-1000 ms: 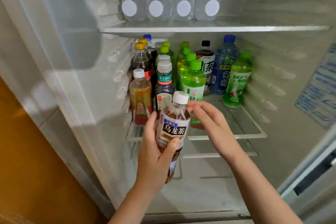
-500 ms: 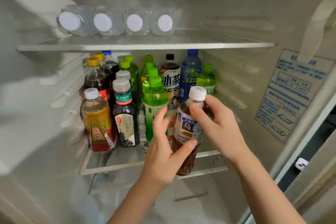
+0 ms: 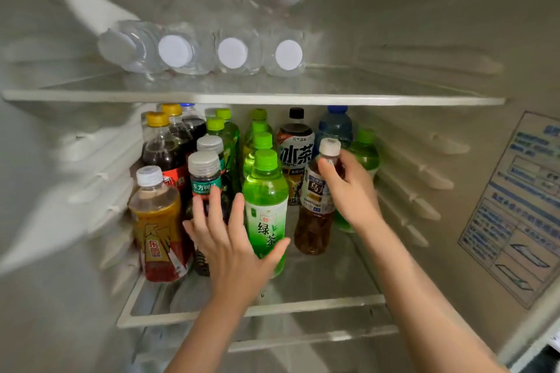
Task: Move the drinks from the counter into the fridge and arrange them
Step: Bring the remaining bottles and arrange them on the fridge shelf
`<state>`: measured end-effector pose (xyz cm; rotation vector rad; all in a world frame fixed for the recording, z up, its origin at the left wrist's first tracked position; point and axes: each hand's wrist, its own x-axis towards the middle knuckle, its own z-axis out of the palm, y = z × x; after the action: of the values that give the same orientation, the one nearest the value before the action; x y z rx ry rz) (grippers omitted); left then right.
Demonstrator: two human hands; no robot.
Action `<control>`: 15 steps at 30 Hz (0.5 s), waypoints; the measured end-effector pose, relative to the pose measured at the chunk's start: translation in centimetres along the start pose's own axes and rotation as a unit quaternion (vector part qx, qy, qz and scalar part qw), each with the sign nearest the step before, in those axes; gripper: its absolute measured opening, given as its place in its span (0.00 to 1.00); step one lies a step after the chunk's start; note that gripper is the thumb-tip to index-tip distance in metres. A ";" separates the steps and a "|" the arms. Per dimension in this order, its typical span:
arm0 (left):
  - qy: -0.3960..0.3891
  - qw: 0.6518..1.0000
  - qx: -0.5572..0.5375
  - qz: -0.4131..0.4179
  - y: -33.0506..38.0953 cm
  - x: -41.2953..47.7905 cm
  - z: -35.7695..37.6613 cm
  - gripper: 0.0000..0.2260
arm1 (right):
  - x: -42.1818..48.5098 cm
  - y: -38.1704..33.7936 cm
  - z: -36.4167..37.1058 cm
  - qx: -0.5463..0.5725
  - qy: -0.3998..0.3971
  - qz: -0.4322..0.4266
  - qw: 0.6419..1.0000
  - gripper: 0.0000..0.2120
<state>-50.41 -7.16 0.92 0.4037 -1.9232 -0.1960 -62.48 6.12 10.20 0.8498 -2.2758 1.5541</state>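
1. Right hand [image 3: 348, 194]: grip curled round the neck and shoulder of a clear plastic bottle of brown tea with a white cap [image 3: 313, 221].
2. That bottle is upright inside the fridge, base down at the glass middle shelf [image 3: 327, 281], just right of a bright green plastic tea bottle with a green cap [image 3: 265, 200].
3. Left hand [image 3: 233, 245]: grip open, fingers spread, thumb against the green bottle, fingertips over a dark bottle with a grey cap [image 3: 204, 172].
4. Four clear white-capped water bottles [image 3: 231, 53] lie on the upper shelf [image 3: 242, 98].
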 end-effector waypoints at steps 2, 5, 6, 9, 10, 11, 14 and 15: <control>-0.017 0.999 0.024 -0.014 -0.7 -0.4 0.5 0.44 | 1.5 0.6 0.9 0.012 -0.012 0.000 1.000 0.09; -0.028 0.998 0.048 -0.010 -1.4 -0.7 0.9 0.43 | 3.5 1.2 1.7 0.045 -0.036 0.003 0.998 0.09; -0.028 0.998 0.053 -0.011 -1.5 -0.7 1.0 0.43 | 4.1 1.4 2.0 0.051 -0.045 0.007 0.998 0.10; -0.019 0.998 0.063 -0.006 -1.5 -0.6 1.2 0.42 | 5.6 1.9 2.6 0.053 -0.054 0.006 0.997 0.14; -0.015 0.998 0.067 -0.002 -1.5 -0.5 1.2 0.42 | 5.9 2.1 2.8 0.058 -0.053 0.005 0.997 0.14; -0.011 0.998 0.070 0.000 -1.5 -0.5 1.2 0.42 | 6.1 2.3 3.0 0.063 -0.052 0.002 0.997 0.14; -0.006 0.998 0.068 0.003 -1.5 -0.5 1.2 0.42 | 6.4 2.7 3.7 0.067 -0.042 -0.011 0.997 0.11; -0.006 0.998 0.067 0.004 -1.5 -0.5 1.2 0.42 | 6.5 2.7 3.8 0.064 -0.036 -0.018 0.997 0.10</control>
<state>-51.02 -8.42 -0.45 0.4848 -1.9550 -0.0641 -68.85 1.23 9.97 0.9891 -2.2164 1.6934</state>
